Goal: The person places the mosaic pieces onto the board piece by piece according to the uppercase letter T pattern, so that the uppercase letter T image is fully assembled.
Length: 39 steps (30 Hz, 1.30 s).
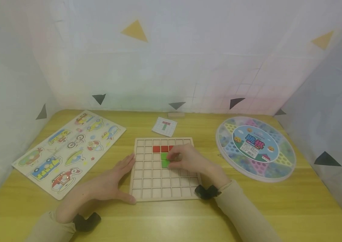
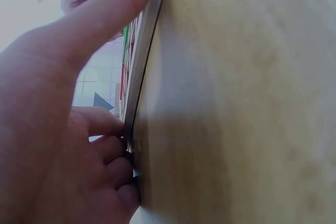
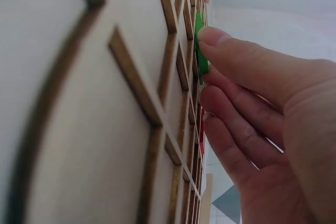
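Note:
A square wooden grid board (image 1: 146, 174) lies flat in front of me. My left hand (image 1: 107, 183) touches its left side, fingers stretched along the edge and thumb at the near corner; in the left wrist view the thumb rests along the board's rim (image 2: 143, 59). Over the board's middle, my right hand (image 1: 189, 159) pinches a green square tile (image 3: 201, 51) by thumb and fingertips, at the grid's surface. Two green squares (image 1: 164, 164) show in one column below a row of red square tiles (image 1: 160, 149). The right fingers partly cover the rightmost red tile.
A small card (image 1: 164, 126) with a red and green T pattern lies beyond the board, near a wooden block (image 1: 176, 115). At left is a vehicle picture puzzle (image 1: 77, 151). A round Chinese checkers box (image 1: 255, 148) lies at right. White walls (image 1: 171, 67) enclose the table.

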Motion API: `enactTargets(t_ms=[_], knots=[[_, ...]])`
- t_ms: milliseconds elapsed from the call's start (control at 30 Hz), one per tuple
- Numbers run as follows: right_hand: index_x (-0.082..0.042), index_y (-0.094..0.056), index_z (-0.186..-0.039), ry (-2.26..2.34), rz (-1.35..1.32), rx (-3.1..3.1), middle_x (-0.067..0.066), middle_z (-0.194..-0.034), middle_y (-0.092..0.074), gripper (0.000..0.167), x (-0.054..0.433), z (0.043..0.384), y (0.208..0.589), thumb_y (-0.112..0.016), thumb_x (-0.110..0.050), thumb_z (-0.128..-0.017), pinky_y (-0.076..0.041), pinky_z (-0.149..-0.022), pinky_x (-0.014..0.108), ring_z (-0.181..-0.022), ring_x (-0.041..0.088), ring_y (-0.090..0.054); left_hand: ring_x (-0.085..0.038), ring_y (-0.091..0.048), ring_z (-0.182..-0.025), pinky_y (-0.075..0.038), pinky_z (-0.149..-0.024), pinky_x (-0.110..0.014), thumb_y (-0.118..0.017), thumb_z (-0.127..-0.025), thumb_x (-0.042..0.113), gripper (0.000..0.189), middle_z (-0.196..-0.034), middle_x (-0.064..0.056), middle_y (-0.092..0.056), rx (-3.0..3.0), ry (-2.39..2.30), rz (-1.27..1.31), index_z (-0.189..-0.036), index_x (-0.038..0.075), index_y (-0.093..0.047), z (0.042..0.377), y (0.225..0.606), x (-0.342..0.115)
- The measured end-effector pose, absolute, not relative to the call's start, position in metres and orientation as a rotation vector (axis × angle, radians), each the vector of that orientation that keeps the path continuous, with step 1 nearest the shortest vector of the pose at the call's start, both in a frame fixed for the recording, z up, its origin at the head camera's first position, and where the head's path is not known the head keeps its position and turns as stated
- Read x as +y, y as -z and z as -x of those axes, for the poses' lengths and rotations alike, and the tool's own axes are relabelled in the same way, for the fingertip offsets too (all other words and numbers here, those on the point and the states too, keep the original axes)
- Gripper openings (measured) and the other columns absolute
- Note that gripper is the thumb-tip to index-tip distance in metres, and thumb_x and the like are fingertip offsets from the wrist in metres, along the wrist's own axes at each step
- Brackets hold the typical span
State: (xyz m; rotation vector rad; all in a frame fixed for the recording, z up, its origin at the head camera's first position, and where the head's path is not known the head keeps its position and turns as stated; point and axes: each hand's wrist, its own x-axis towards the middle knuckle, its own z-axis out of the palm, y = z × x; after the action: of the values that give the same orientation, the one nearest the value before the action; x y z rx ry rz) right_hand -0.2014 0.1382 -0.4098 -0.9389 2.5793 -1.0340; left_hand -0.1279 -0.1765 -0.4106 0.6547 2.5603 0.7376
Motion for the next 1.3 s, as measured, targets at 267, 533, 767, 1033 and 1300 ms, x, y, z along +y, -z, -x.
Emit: enactTargets(t_ms=[267,533,767,1033,1300], knots=[[-0.017,-0.074,-0.100,1.009,0.959,2.594,-0.010,-0.096,-0.073,0.021,0.1378,0.2011,0.4095,-0.084,-0.020,-0.082,-0.056,-0.090,0.029,-0.093,0.008,-0.066,-0.032,-0.002,-0.155,-0.018,-0.123,-0.054,-0.079,-0.065,0.071,0.132,-0.169,-0.003,0.004,2.567,-0.729,-0.654,-0.162,0.013,-0.011,0.1276,0.4100,-0.1763],[-0.016,-0.074,-0.100,0.986,1.003,2.622,-0.009,-0.097,-0.073,0.021,0.1369,0.2011,0.4099,-0.084,-0.019,-0.082,-0.056,-0.089,0.028,-0.093,0.007,-0.066,-0.033,-0.002,-0.155,-0.018,-0.123,-0.054,-0.080,-0.065,0.070,0.131,-0.169,-0.004,0.004,2.563,-0.727,-0.650,-0.162,0.012,-0.011,0.1268,0.4089,-0.1760],[-0.016,-0.074,-0.101,0.967,1.002,2.634,-0.009,-0.097,-0.073,0.022,0.1364,0.2012,0.4106,-0.084,-0.020,-0.082,-0.056,-0.088,0.026,-0.092,0.006,-0.066,-0.034,-0.003,-0.155,-0.018,-0.122,-0.055,-0.079,-0.066,0.071,0.131,-0.169,-0.004,0.004,2.565,-0.733,-0.659,-0.161,0.012,-0.011,0.1266,0.4090,-0.1758],[-0.017,-0.074,-0.102,0.963,0.980,2.637,-0.010,-0.098,-0.073,0.022,0.1362,0.2008,0.4106,-0.084,-0.019,-0.082,-0.055,-0.089,0.028,-0.093,0.005,-0.066,-0.039,-0.004,-0.154,-0.018,-0.121,-0.058,-0.077,-0.067,0.071,0.130,-0.169,-0.007,0.003,2.561,-0.747,-0.685,-0.161,0.010,-0.011,0.1258,0.4092,-0.1771],[-0.016,-0.074,-0.102,0.962,0.990,2.638,-0.009,-0.098,-0.073,0.023,0.1360,0.1999,0.4091,-0.084,-0.017,-0.081,-0.056,-0.089,0.028,-0.094,0.006,-0.066,-0.039,-0.004,-0.154,-0.018,-0.122,-0.058,-0.078,-0.067,0.071,0.130,-0.169,-0.008,0.003,2.562,-0.745,-0.694,-0.161,0.009,-0.012,0.1264,0.4092,-0.1770]])
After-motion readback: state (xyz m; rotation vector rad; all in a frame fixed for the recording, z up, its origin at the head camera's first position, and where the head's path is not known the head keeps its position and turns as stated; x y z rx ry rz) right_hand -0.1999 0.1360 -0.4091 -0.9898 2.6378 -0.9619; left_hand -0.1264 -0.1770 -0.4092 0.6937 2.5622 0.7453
